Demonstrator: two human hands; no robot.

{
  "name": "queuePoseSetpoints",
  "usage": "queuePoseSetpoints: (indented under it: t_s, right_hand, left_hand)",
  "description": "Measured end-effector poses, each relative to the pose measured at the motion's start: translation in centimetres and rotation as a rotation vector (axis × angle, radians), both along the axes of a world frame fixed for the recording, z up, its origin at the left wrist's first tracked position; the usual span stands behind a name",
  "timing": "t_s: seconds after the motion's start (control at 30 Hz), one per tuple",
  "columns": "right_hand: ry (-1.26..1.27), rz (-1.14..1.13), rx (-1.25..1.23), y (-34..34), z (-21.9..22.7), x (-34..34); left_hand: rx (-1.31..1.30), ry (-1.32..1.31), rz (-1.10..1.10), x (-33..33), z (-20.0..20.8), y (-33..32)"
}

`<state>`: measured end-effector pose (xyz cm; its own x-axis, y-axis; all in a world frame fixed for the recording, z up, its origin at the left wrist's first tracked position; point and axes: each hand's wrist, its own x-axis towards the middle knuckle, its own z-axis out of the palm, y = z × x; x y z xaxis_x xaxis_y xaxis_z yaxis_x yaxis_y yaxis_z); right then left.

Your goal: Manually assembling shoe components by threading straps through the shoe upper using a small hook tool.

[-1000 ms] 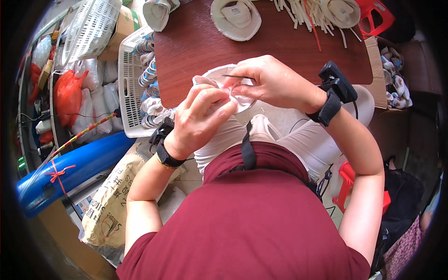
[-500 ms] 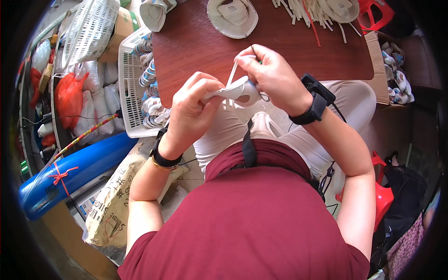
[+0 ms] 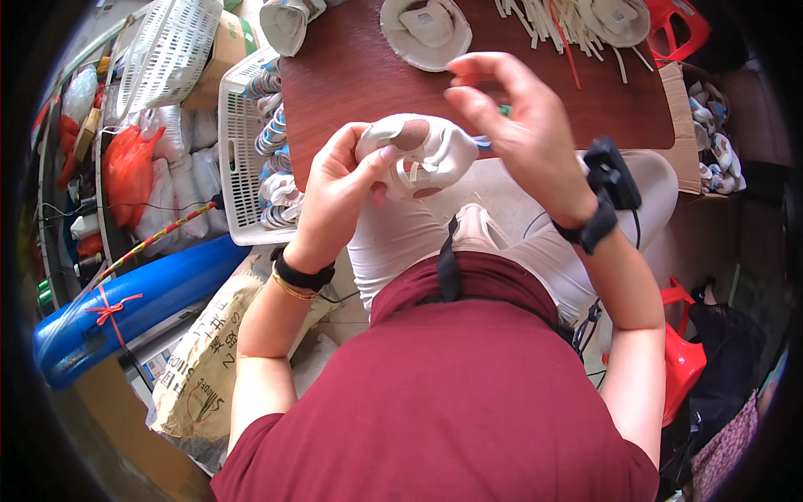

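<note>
Holding white piece [image 3: 446, 152] in left hand [image 3: 330, 194], couldn't tell grip of part-open right hand [image 3: 531, 130], judged piece shaped, likely unfinished, with strips [image 3: 542, 27] left on table [image 3: 351, 79].

Left hand [image 3: 335, 188] holding white fabric piece [image 3: 447, 159], right hand [image 3: 529, 121] alongside (loosely curled)

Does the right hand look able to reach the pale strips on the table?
Probably yes: the pale strips lie just beyond the right hand, across the brown tabletop, with nothing visible between.
</note>
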<state>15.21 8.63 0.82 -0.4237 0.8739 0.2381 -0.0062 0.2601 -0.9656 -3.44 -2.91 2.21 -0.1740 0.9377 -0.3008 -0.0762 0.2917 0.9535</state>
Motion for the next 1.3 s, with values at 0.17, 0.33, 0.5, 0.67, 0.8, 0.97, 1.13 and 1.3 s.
queuePoseSetpoints:
  t_s: [0.17,0.33,0.5,0.67,0.8,0.97,1.13,1.3]
  right_hand:
    - [-0.091,0.123,-0.045,-3.5,-0.2,2.4]
    - [-0.056,0.022,0.003,-4.0,-1.4,1.6]
    - [-0.210,0.030,0.044,-3.6,-1.2,1.6]
    - [-0.114,0.061,0.039,-3.5,-2.0,0.6]
    - [0.074,0.179,-0.495,-3.8,-4.1,0.1]
    - [0.164,0.195,-0.583,-4.3,-3.9,0.1]
    - [0.114,0.169,-0.473,-4.6,-4.0,-0.3]
    - [0.125,0.193,-0.486,-4.7,-4.7,-0.2]
  left_hand:
    - [-0.028,-0.253,0.144,0.3,-0.9,0.6]
    - [-0.046,-0.394,0.161,1.0,-1.6,0.6]
    - [-0.012,-0.350,0.156,1.9,-1.9,0.3]
    - [0.053,-0.427,0.126,2.4,-2.5,0.2]
    - [0.042,-0.435,0.103,3.2,-2.5,0.0]
    - [0.040,-0.353,0.134,3.3,-2.9,-0.3]
    - [0.046,-0.340,0.160,3.4,-2.7,-0.5]
    - [0.031,-0.343,0.133,3.2,-2.8,-0.8]
